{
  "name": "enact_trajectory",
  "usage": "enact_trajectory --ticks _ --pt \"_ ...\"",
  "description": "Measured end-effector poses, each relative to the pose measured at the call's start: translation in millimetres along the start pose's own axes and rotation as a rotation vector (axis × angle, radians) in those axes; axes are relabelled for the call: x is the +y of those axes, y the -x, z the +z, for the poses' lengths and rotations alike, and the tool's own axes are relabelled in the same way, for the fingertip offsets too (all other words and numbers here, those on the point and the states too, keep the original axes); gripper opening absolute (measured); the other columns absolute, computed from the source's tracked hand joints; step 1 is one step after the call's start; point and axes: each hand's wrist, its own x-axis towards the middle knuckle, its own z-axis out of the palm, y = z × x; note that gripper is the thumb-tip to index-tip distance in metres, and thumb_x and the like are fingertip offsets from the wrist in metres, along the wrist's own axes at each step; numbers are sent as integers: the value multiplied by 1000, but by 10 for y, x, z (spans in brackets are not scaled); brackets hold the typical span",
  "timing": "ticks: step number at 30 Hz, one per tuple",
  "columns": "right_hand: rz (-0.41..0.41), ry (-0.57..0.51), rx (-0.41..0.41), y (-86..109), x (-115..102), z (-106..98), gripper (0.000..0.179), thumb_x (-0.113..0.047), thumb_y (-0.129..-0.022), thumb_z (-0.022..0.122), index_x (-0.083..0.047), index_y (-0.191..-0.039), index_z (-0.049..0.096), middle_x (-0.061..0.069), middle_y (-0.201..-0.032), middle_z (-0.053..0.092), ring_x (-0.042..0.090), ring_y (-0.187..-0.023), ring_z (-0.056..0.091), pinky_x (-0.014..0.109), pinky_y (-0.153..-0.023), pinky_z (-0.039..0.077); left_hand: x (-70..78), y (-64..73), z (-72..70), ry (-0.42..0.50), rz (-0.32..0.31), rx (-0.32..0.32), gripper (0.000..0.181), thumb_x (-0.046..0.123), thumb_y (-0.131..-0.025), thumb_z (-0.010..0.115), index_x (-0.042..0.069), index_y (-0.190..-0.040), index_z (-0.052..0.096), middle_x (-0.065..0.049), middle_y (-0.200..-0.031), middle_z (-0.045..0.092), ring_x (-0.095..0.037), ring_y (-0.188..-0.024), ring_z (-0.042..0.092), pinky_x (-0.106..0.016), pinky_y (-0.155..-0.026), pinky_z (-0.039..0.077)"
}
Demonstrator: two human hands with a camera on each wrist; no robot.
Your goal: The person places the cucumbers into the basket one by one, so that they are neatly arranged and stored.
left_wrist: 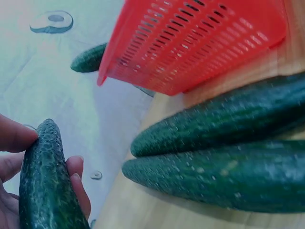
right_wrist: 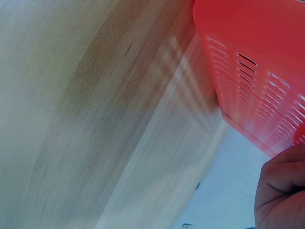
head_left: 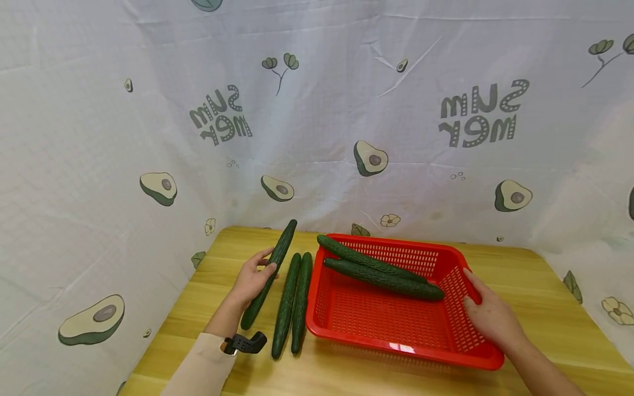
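Note:
My left hand (head_left: 251,281) holds a long dark green cucumber (head_left: 281,248) between thumb and fingers, slanting with its far end up and to the right. The left wrist view shows thumb and fingertips on either side of it near one end. Right of this hand, two cucumbers lie side by side, a left one (head_left: 284,311) and a right one (head_left: 302,302). My right hand (head_left: 492,319) grips the right rim of a red perforated plastic basket (head_left: 356,338). Inside the basket are two more cucumbers, a rear one (head_left: 366,257) and a front one (head_left: 383,279); the rear one's end rests over the left rim.
Everything stands on a wood-grain table (head_left: 540,297). A pale curtain (head_left: 317,110) printed with avocados and lettering hangs behind the table and along its sides. A dark wrist strap (head_left: 247,343) sits at the left wrist.

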Motion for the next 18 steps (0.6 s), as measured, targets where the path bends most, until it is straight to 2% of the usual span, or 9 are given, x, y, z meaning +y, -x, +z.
enact_trajectory --ticks 7,13,18 --pt "-6 -19 7 18 -2 16 70 -22 -105 35 -15 -165 0 46 -148 30 20 -69 61 35 -59 55 158 30 30 19 32 -10 53 10 -105 55 11 -157 42 -26 -134 48 -46 -107 67 -36 -84 55" --pt "-33 6 30 33 -13 6 69 -21 -105 35 -12 -165 3 46 -146 34 18 -66 59 35 -58 52 254 52 58 27 55 -39 53 9 -104 57 12 -155 45 -25 -130 50 -38 -102 70 -30 -78 53" --pt "-36 10 29 39 -11 5 69 -21 -105 36 -12 -165 4 46 -146 34 18 -66 59 35 -58 52 331 63 83 2 104 -77 53 9 -103 59 11 -154 46 -25 -131 51 -28 -96 71 -29 -78 54"
